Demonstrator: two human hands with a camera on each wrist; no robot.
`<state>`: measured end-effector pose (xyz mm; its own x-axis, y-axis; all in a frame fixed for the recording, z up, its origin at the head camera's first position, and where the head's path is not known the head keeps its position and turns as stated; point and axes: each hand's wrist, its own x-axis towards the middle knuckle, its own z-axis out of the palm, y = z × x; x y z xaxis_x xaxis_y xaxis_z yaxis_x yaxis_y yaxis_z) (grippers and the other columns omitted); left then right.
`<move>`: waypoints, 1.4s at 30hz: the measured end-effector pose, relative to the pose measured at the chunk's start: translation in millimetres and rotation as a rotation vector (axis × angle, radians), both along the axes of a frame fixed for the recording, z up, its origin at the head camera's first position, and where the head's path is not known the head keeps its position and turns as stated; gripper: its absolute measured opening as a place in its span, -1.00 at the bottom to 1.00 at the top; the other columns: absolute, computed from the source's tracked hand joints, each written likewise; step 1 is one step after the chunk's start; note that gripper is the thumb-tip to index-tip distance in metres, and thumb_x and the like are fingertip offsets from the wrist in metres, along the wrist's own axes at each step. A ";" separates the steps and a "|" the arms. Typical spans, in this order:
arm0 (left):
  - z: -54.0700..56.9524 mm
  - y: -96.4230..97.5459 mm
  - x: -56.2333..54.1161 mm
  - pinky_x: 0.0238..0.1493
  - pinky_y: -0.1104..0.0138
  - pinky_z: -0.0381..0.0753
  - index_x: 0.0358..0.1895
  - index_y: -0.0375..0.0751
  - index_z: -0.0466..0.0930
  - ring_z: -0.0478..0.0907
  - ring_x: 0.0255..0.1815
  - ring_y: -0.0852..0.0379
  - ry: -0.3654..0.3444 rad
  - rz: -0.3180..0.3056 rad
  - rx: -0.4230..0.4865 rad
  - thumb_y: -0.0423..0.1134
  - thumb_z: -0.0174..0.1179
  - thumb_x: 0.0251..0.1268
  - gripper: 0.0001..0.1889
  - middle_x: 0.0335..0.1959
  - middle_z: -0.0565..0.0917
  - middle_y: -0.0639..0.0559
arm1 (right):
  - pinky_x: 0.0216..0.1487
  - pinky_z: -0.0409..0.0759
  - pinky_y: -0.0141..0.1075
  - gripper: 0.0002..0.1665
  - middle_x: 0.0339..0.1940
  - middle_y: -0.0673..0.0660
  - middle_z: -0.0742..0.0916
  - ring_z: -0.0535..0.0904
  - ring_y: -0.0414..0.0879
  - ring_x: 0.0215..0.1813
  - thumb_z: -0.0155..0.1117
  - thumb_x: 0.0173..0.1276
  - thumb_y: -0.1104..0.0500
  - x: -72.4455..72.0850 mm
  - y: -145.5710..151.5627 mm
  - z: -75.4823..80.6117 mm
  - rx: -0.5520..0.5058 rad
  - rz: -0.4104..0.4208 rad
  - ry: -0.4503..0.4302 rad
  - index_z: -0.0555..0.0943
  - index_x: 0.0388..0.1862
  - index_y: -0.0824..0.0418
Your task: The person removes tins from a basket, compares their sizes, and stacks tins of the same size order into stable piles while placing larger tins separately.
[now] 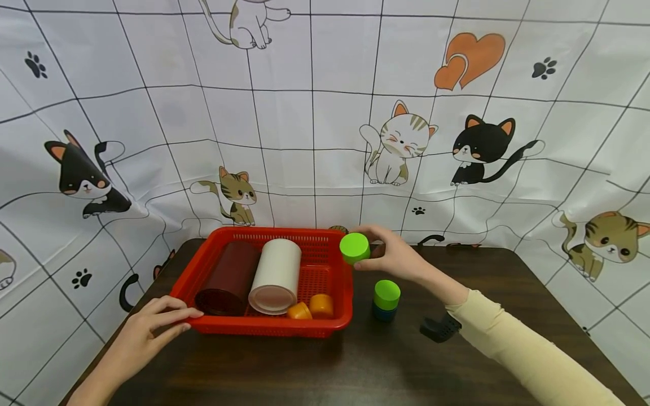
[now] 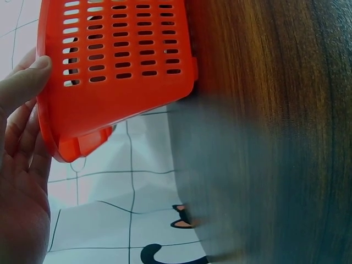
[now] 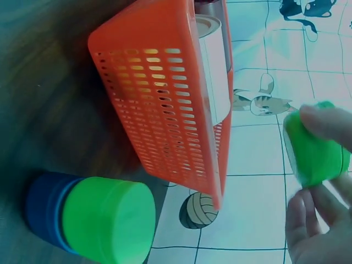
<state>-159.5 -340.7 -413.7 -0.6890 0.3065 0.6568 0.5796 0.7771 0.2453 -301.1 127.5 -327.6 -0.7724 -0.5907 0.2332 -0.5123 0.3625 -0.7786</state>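
Cream sleeve (image 1: 533,349), four o'clock of view; right hand (image 1: 393,256) pinching green piece (image 1: 354,248) near two-o'clock rim of red basket (image 1: 264,326), not yet inside; left hand (image 1: 147,330) gripping its eight-o'clock corner; brown cylinder (image 1: 236,270), white cylinder (image 1: 278,270), two orange pieces (image 1: 321,306) already within; green-and-blue stack (image 1: 386,296), basket's three o'clock, seemingly left.

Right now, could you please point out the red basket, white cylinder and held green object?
Red basket (image 1: 264,326), head view, front rim.
White cylinder (image 1: 277,264), head view, side.
Held green object (image 1: 355,245), head view, flat face.
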 end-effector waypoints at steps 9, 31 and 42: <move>0.7 0.3 -1.0 -0.14 0.64 0.32 -0.13 0.22 0.76 0.33 -0.07 0.53 0.014 0.011 -0.014 -0.53 0.52 -0.30 -0.40 -0.17 0.58 0.33 | 0.02 0.63 -0.17 -0.25 0.07 0.09 0.67 0.63 -0.01 0.00 0.57 0.11 0.14 8.5 18.2 -4.3 0.031 -0.194 0.008 0.47 0.28 -0.03; 0.3 -1.2 -1.6 -0.23 0.61 0.31 -0.14 0.19 0.77 0.31 -0.14 0.52 0.007 -0.009 0.000 -0.55 0.51 -0.31 -0.41 -0.22 0.57 0.34 | -0.19 0.64 -0.41 -0.24 0.01 0.16 0.69 0.71 -0.07 -0.14 0.53 0.15 0.17 14.8 49.8 -29.3 0.192 -0.210 0.130 0.44 0.33 0.11; 1.4 -0.4 -2.7 -0.27 0.59 0.30 -0.16 0.14 0.78 0.31 -0.16 0.53 0.025 -0.030 -0.005 -0.57 0.51 -0.33 -0.41 -0.24 0.55 0.36 | -0.18 0.64 -0.43 -0.27 0.02 0.14 0.69 0.70 -0.09 -0.10 0.53 0.14 0.22 17.9 56.8 -39.6 0.240 -0.168 0.122 0.47 0.30 0.14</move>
<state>-162.2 -341.2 -412.3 -0.6632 0.3303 0.6717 0.6083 0.7607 0.2266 -283.2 184.2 -367.2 -0.8388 -0.5067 0.1991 -0.5138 0.6158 -0.5973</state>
